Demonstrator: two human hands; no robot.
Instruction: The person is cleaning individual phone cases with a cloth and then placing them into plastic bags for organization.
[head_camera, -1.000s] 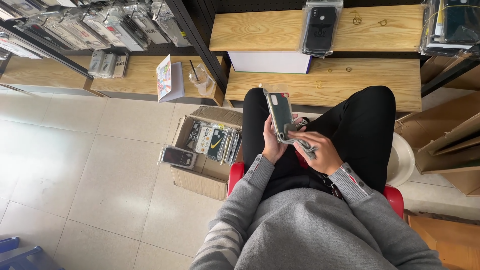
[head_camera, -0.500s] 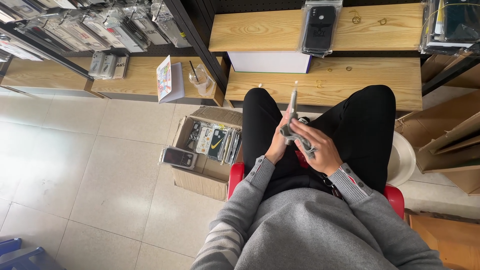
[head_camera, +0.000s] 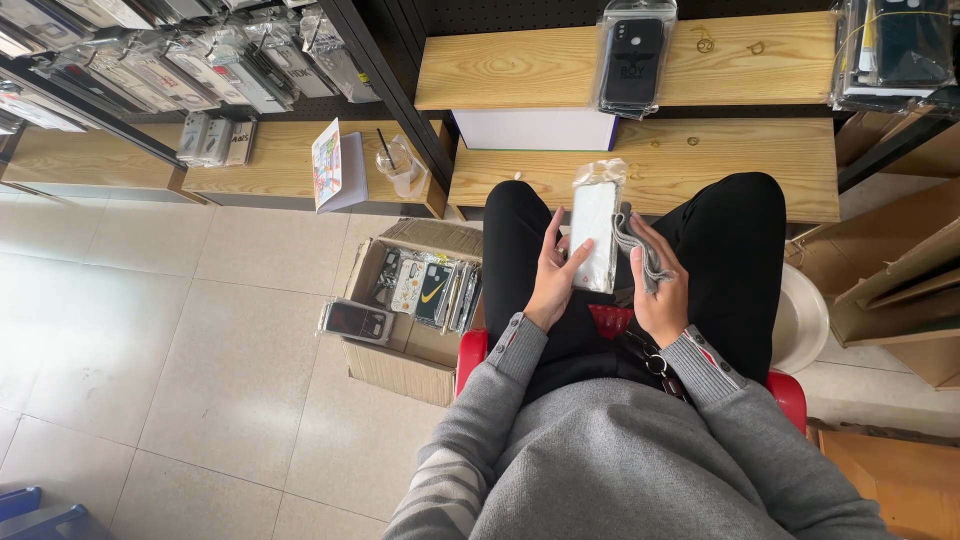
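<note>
Shop interior, tiled floor (head_camera: 200, 330); wooden shelves (head_camera: 700, 160) ahead, racks of packaged phone cases (head_camera: 200, 60) upper left. Person sits on red stool (head_camera: 470, 355), legs forward. Left hand (head_camera: 553, 275) grasps the packaged phone case (head_camera: 594, 235) along its left edge, thumb on the pale face; the pack stands roughly upright above the lap, between the knees. Right hand (head_camera: 660, 285) is clenched on a grey cloth (head_camera: 635, 245), which touches the pack's right edge. Cardboard box (head_camera: 410, 300) of assorted cases sits on the floor just left of the stool. Judgement: wiping step in hand, pale face up. Next move likely calls for steady left grip while cloth sweeps across the sleeve.
</note>
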